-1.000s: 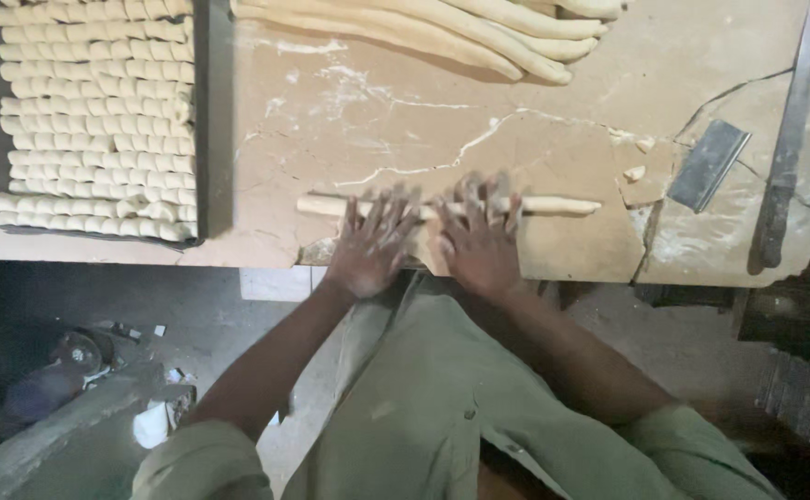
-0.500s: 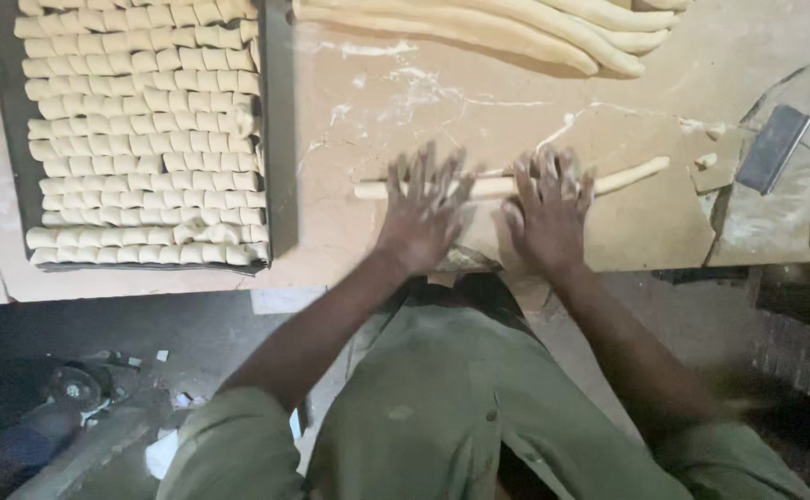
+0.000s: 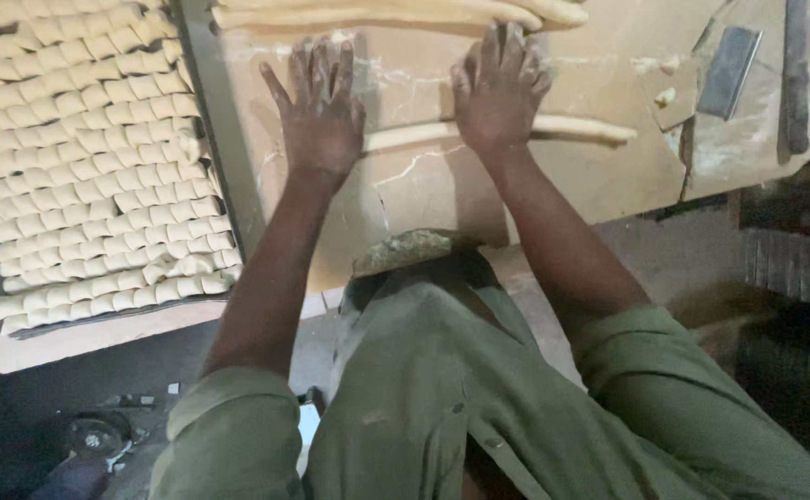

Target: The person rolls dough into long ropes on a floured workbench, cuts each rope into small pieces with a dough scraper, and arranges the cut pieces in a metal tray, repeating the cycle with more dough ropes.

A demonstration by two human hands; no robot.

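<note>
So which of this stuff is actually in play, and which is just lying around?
In play: left hand, right hand, thin pale dough rope, floured wooden board.
Lying about: dark tray of cut dough pieces, thick dough ropes, flat metal scraper.

dim warm light – dark floor shadows – slight blur

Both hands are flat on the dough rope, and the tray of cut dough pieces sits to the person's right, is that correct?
Not quite. The left hand and right hand do lie flat on the dough rope, but the tray of cut dough pieces sits to the person's left, not right. The head view shows it.
</note>
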